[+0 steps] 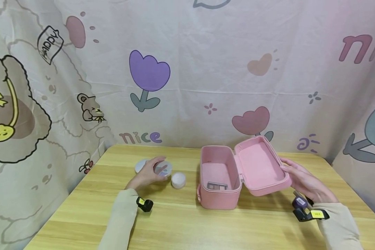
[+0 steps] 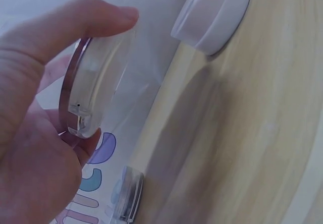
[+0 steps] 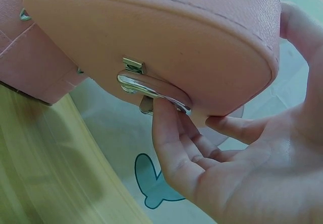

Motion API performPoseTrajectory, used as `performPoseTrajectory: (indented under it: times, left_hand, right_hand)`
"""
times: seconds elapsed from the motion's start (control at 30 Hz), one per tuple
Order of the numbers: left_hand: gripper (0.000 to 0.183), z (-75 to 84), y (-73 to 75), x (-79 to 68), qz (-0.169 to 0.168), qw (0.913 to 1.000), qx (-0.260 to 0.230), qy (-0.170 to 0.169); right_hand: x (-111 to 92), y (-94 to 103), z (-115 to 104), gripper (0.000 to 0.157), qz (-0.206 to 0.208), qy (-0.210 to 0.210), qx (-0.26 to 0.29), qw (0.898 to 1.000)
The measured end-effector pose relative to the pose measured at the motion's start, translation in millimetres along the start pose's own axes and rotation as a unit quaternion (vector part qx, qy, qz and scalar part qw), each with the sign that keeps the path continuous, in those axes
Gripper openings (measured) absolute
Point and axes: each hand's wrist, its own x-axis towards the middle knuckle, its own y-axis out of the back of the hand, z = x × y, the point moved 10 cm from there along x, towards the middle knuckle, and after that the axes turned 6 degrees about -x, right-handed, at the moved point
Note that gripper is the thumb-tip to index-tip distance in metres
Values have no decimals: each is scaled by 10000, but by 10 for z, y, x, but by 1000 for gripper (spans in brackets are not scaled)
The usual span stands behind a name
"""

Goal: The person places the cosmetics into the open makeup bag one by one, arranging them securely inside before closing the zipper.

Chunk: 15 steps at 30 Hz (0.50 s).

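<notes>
My left hand (image 1: 147, 174) pinches a round clear compact (image 2: 96, 82) with a brownish-pink face, holding it on edge above the table. Close by is a white-lidded round jar (image 1: 178, 180). A second flat round compact (image 1: 140, 166) lies behind the left hand, partly covered by it. In the middle stands a pink cosmetic case (image 1: 220, 200), its lid (image 1: 262, 166) swung out to the right. With thumb and fingers my right hand (image 1: 306, 180) holds that lid at its outer end, fingertips at the metal-trimmed handle (image 3: 154, 89). A small palette (image 1: 217, 186) lies inside the case.
A dark purple round object (image 1: 300, 202) with a white label shows by the right wrist. The wooden table (image 1: 175, 225) backs onto a printed curtain (image 1: 187, 114). Black camera mounts sit on both wrists.
</notes>
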Motion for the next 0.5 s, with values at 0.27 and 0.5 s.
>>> performPoseTrajectory:
  times: [0.27, 0.5]
  left_hand:
    - [80, 1, 42, 13, 170, 9996, 200, 125]
    - [79, 66, 43, 16, 208, 9995, 218, -35]
  right_hand:
    - [-5, 17, 3, 44, 104, 7, 23, 9999]
    - [-9, 14, -5, 44, 87, 37, 35, 9999]
